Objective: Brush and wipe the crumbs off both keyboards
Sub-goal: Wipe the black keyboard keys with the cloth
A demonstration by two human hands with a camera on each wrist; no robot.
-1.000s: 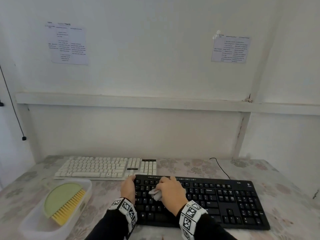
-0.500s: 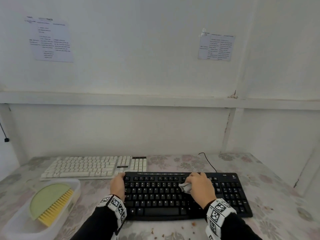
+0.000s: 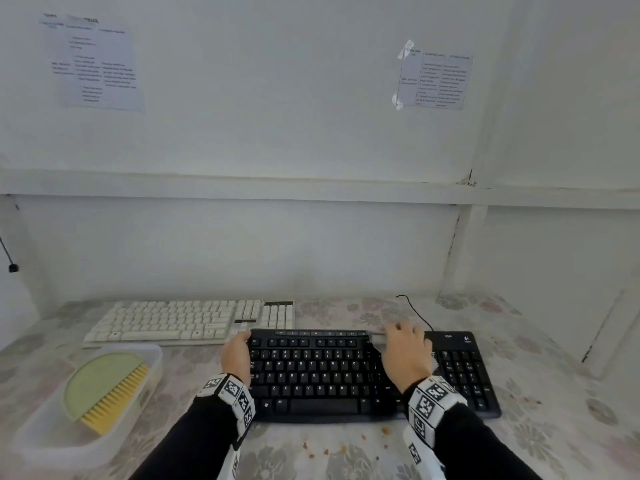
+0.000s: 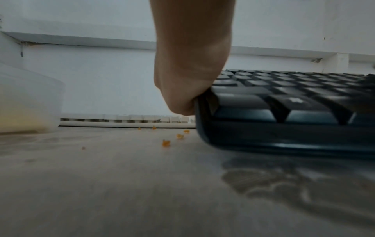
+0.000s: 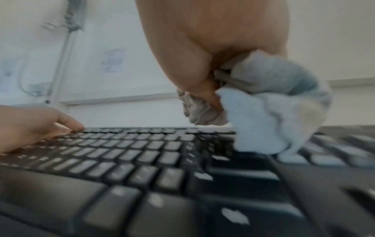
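Gripping a cloth (image 5: 270,112), right hand (image 3: 405,355) covers the black keyboard (image 3: 311,372) – left hand (image 3: 236,355) holds its 9 o'clock edge – brush (image 3: 104,389) tub (image 3: 152,353), white keyboard (image 3: 187,322) at 10.

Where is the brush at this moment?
In the head view the brush lies in a clear tub at the table's left, in front of the white keyboard.

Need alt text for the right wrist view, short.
The right hand grips a crumpled pale cloth against the keys of a black keyboard. The left hand rests at the keyboard's far left edge.
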